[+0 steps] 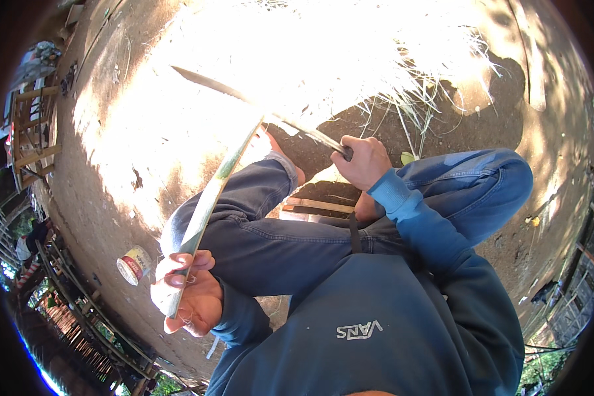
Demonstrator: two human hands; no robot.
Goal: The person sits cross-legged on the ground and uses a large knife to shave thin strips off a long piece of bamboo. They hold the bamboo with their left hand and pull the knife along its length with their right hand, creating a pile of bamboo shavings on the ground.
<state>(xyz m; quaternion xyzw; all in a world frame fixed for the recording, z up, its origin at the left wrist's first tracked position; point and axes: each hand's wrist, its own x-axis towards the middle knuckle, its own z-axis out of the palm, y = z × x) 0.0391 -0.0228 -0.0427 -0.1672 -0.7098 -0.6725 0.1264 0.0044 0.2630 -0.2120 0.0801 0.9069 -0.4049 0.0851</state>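
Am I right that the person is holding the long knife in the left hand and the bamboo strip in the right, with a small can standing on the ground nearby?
Not quite: the hands are swapped. In the head view the right hand grips the long knife, while the left hand holds the bamboo strip. The small can does sit on the ground nearby.

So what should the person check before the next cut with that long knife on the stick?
1. Right hand wrapped round the handle of the long dark metal knife: ok.
2. Left hand has a closed grip on the long flat green-and-pale bamboo strip: ok.
3. Blade meets the strip far from the left fingers: ok.
4. Blue-jeaned knee lies right beside the strip, below the blade: not ok.
5. Blade edge sharpness: cannot tell, glare.
6. Small white-and-red tin can away from the work: ok.
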